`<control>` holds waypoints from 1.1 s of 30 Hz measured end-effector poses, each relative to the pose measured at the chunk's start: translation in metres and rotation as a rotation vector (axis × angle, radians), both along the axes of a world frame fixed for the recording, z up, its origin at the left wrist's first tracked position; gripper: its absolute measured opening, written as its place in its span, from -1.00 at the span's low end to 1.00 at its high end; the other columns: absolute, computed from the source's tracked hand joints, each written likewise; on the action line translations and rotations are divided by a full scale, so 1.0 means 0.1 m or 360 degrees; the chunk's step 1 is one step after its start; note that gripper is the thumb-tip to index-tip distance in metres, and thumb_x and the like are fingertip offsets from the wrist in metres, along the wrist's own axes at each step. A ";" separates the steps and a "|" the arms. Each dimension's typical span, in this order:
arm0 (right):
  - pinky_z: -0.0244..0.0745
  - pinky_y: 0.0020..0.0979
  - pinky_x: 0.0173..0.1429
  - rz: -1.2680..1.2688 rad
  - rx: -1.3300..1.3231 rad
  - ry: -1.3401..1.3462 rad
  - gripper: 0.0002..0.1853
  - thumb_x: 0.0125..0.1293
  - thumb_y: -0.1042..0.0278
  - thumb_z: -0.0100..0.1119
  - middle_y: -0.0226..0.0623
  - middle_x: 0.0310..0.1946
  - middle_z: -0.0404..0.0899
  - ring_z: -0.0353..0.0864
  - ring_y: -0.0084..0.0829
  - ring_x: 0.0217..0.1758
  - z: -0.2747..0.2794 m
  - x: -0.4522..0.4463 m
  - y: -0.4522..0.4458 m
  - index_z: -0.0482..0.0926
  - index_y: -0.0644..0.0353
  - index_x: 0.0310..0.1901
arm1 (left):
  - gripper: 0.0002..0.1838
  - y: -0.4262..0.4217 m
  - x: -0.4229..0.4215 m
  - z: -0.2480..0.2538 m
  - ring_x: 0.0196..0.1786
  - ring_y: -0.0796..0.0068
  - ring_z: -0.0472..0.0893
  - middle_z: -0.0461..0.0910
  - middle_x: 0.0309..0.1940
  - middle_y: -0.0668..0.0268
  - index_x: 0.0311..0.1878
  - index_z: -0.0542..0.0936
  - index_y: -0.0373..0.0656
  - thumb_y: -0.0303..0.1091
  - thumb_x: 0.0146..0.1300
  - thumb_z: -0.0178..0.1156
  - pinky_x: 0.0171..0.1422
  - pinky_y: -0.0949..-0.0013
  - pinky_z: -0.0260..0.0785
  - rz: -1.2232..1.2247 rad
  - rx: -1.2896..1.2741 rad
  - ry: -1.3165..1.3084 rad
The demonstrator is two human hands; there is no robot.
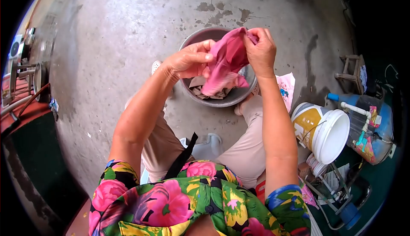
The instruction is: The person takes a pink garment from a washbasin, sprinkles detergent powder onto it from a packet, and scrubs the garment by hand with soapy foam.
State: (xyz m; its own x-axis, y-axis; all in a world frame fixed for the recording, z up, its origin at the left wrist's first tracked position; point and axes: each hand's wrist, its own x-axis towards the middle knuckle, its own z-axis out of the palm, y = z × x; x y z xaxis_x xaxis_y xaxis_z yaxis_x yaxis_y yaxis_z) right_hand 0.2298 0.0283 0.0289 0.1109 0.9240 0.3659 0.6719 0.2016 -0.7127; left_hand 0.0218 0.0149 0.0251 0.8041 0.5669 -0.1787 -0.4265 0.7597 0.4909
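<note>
A crumpled pink cloth (230, 54) hangs between my hands above a round metal basin (194, 37) on the floor. My right hand (262, 53) pinches its upper right edge, fingers closed. At the cloth's left side, my left hand (191, 61) has thumb and fingers closed on the edge, with the fingertips partly hidden. The lower end of the cloth is blurred. Inside the basin lies a bunched beige-brown cloth (198, 85), partly covered from view by the pink one.
My knees flank the basin on a concrete floor (115, 31) with wet patches. To the right are a white and yellow bucket (314, 123) on its side, a blue tank (380, 116) with pipes and a small wooden stool (351, 69). A printed pink-white sheet (287, 86) lies near my right knee.
</note>
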 end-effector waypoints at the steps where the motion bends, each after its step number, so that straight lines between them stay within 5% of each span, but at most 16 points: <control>1: 0.40 -0.36 -0.35 -0.0009 -0.0004 -0.0001 -0.82 -0.06 0.32 0.27 -0.30 -0.47 0.47 0.50 -0.27 -0.43 -0.02 0.00 -0.01 0.51 0.16 -0.43 | -0.75 0.03 0.01 0.03 -0.42 0.46 0.56 0.50 -0.35 0.25 -0.18 0.37 -0.19 -0.48 0.07 0.15 -0.35 0.39 0.49 -0.0009 -0.0004 -0.0001; 3: 0.38 -0.46 -0.33 0.0296 -0.0432 -0.0035 -0.87 -0.02 0.42 0.19 -0.28 -0.49 0.46 0.48 -0.37 -0.45 -0.10 0.00 -0.04 0.53 0.18 -0.38 | -0.76 0.07 0.04 0.08 -0.52 0.45 0.54 0.51 -0.38 0.23 -0.17 0.37 -0.18 -0.49 0.07 0.14 -0.47 0.43 0.46 0.0223 0.0095 -0.0293; 7: 0.39 -0.34 -0.28 0.0746 -0.0579 -0.0517 -0.81 -0.07 0.38 0.21 -0.23 -0.44 0.49 0.51 -0.20 -0.36 -0.51 0.14 -0.13 0.51 0.16 -0.36 | -0.77 0.12 0.06 0.09 -0.50 0.45 0.54 0.52 -0.37 0.21 -0.21 0.39 -0.18 -0.49 0.04 0.16 -0.40 0.44 0.46 0.0450 0.0115 -0.0168; 11: 0.38 -0.35 -0.27 0.0482 -0.1268 -0.0281 -0.84 -0.03 0.42 0.14 -0.21 -0.46 0.48 0.49 -0.31 -0.41 -0.60 0.21 -0.14 0.46 0.18 -0.36 | -0.79 0.12 -0.02 0.18 -0.46 0.44 0.55 0.53 -0.35 0.21 -0.23 0.40 -0.17 -0.54 0.04 0.15 -0.35 0.46 0.47 0.0557 0.0121 -0.0136; 13: 0.39 -0.36 -0.27 0.0307 -0.1097 -0.0042 -0.83 0.00 0.41 0.08 -0.17 -0.47 0.51 0.52 -0.33 -0.38 -0.61 0.31 -0.03 0.43 0.22 -0.34 | -0.78 0.17 -0.12 0.14 -0.35 0.47 0.52 0.51 -0.31 0.23 -0.22 0.40 -0.17 -0.46 0.05 0.18 -0.42 0.50 0.37 0.0554 0.0275 0.0005; 15: 0.38 -0.48 -0.30 -0.0151 -0.0810 0.0654 -0.89 0.05 0.48 0.01 -0.31 -0.49 0.50 0.47 -0.53 -0.41 -0.54 0.41 0.07 0.42 0.25 -0.34 | -0.85 0.20 -0.18 0.13 -0.39 0.52 0.52 0.53 -0.38 0.28 -0.30 0.43 -0.17 -0.45 0.06 0.18 -0.44 0.52 0.38 0.0942 0.0462 0.0971; 16: 0.38 -0.48 -0.30 -0.0153 -0.0814 0.0657 -0.89 0.05 0.48 0.01 -0.31 -0.49 0.50 0.47 -0.53 -0.41 -0.48 0.42 0.08 0.42 0.25 -0.34 | -0.91 0.21 -0.21 0.06 -0.46 0.59 0.52 0.53 -0.48 0.34 -0.36 0.45 -0.18 -0.49 0.06 0.15 -0.45 0.55 0.35 0.1036 0.0698 0.1469; 17: 0.37 -0.52 -0.30 -0.0162 -0.0763 0.0969 -0.90 0.09 0.49 -0.01 -0.36 -0.48 0.49 0.44 -0.59 -0.41 -0.42 0.43 0.09 0.43 0.26 -0.33 | -0.91 0.21 -0.21 0.02 -0.46 0.59 0.52 0.53 -0.48 0.34 -0.36 0.45 -0.18 -0.49 0.06 0.15 -0.45 0.55 0.35 0.1034 0.0696 0.1476; 19: 0.36 -0.56 -0.30 -0.0161 -0.0712 0.1290 -0.91 0.12 0.50 -0.02 -0.40 -0.47 0.48 0.41 -0.64 -0.41 -0.30 0.39 0.10 0.43 0.27 -0.32 | -0.92 0.20 -0.25 -0.03 -0.50 0.44 0.52 0.50 -0.47 0.32 -0.43 0.43 -0.12 -0.54 0.01 0.06 -0.43 0.41 0.34 0.1526 0.1621 0.2424; 24: 0.37 -0.55 -0.18 0.0236 -0.0505 0.0513 -0.72 0.07 0.32 0.19 -0.38 -0.37 0.49 0.44 -0.59 -0.31 0.00 0.40 0.03 0.49 0.23 -0.18 | -0.87 0.25 -0.35 0.10 -0.53 0.35 0.49 0.49 -0.52 0.33 -0.32 0.42 -0.07 -0.48 0.02 0.04 -0.38 0.33 0.32 0.1853 0.1477 0.2839; 28: 0.35 -0.44 -0.12 0.0626 -0.0789 -0.0090 -0.55 -0.10 0.25 0.33 -0.30 -0.33 0.46 0.45 -0.40 -0.27 0.09 0.43 -0.13 0.49 0.14 -0.11 | -0.83 0.34 -0.50 0.01 -0.49 0.37 0.52 0.54 -0.43 0.27 -0.25 0.46 -0.15 -0.49 0.05 -0.01 -0.31 0.38 0.35 0.1907 0.1237 0.2449; 29: 0.36 -0.41 -0.11 0.0712 -0.0823 -0.0365 -0.55 -0.13 0.26 0.34 -0.28 -0.32 0.45 0.46 -0.33 -0.27 0.04 0.44 -0.16 0.49 0.14 -0.13 | -0.84 0.38 -0.54 -0.08 -0.49 0.40 0.52 0.55 -0.43 0.25 -0.27 0.47 -0.18 -0.49 0.06 -0.04 -0.31 0.41 0.35 0.1866 0.1538 0.2430; 31: 0.40 -0.32 -0.13 0.0653 -0.0721 -0.0392 -0.60 -0.16 0.29 0.31 -0.25 -0.43 0.44 0.49 -0.20 -0.30 -0.06 0.48 -0.18 0.51 0.07 -0.18 | -0.84 0.38 -0.53 -0.08 -0.48 0.43 0.52 0.55 -0.42 0.23 -0.30 0.49 -0.21 -0.49 0.07 -0.06 -0.31 0.43 0.36 0.1808 0.1837 0.2399; 33: 0.41 -0.32 -0.15 0.0273 -0.0431 -0.0548 -0.68 -0.12 0.36 0.24 -0.27 -0.45 0.47 0.49 -0.20 -0.33 -0.09 0.54 -0.10 0.51 0.04 -0.22 | -0.81 0.35 -0.47 -0.02 -0.49 0.48 0.51 0.54 -0.49 0.22 -0.36 0.50 -0.25 -0.48 0.08 -0.13 -0.32 0.45 0.36 0.1520 0.1429 0.2156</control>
